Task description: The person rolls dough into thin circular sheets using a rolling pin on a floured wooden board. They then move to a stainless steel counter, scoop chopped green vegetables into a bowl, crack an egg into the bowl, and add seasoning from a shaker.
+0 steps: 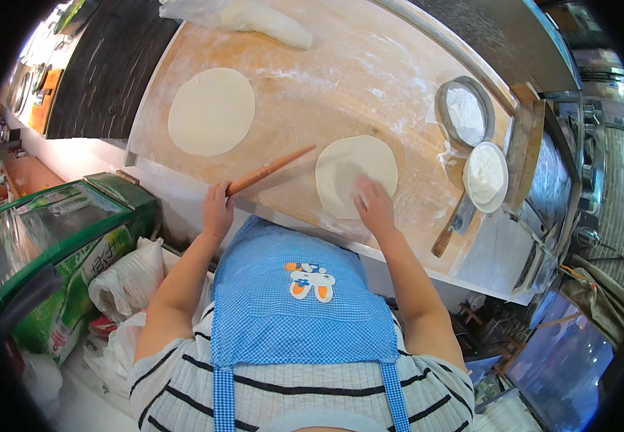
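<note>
My left hand [218, 211] grips the thick end of a wooden rolling pin [272, 170], whose tapered tip points away over the floured wooden board. A round flat sheet of dough [340, 187] lies near the board's front edge. Over its right part is my right hand [374, 204], with blurred fingers and thumb spread and nothing visible in it. Whether the fingertips press on the dough or hover cannot be made out. Farther back on the left rests a second, larger dough sheet [212, 112]. At the far edge lies a long lump of dough [268, 24], partly under clear plastic.
On the right, a round sieve [491, 110] with flour stands beside a white bowl of flour [486, 175]. A wooden-handled bench scraper or knife [449, 229] lies partly under the bowl. Raised boards edge the floured work board [339, 97]. A green chest freezer [69, 216] stands left.
</note>
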A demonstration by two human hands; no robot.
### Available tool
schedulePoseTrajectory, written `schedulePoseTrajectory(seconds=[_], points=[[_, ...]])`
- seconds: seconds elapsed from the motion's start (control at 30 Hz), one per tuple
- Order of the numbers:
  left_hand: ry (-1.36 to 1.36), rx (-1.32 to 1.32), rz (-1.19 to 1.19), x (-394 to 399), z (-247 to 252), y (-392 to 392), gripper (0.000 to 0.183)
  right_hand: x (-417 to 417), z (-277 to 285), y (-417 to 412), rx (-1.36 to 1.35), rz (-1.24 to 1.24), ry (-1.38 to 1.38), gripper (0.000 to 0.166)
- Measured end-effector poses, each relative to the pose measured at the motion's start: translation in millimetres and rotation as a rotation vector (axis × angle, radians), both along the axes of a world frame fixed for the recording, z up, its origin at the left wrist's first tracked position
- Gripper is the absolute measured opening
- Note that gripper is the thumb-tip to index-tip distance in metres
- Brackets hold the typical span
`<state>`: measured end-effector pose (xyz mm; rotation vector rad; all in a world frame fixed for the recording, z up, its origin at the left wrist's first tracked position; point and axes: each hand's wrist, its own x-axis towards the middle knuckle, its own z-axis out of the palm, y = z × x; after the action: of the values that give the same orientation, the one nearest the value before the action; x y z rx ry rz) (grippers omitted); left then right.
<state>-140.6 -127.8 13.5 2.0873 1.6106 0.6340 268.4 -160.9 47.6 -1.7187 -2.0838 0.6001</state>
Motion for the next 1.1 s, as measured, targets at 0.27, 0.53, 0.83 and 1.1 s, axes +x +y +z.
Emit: schedulePoseTrajectory(seconds=[0.27,0.53,0.83,1.1], points=[[0.060,0.122,0.025,87,-14,62,0.038,-8,-30,60,0.125,-0.117,-0.271,0.070],[0.163,0.195,-0.018,120,-39,93,0.038,215,-31,40,0.420,-0.631,-0.411,0.047],[0.244,0.245,-0.001,114,-30,89,0.038,308,2,3,-0.135,-0.810,-0.433,0.026],[0.258,0.196,0.020,116,-26,86,0.037,208,23,19,0.206,-1.232,0.705,0.033]])
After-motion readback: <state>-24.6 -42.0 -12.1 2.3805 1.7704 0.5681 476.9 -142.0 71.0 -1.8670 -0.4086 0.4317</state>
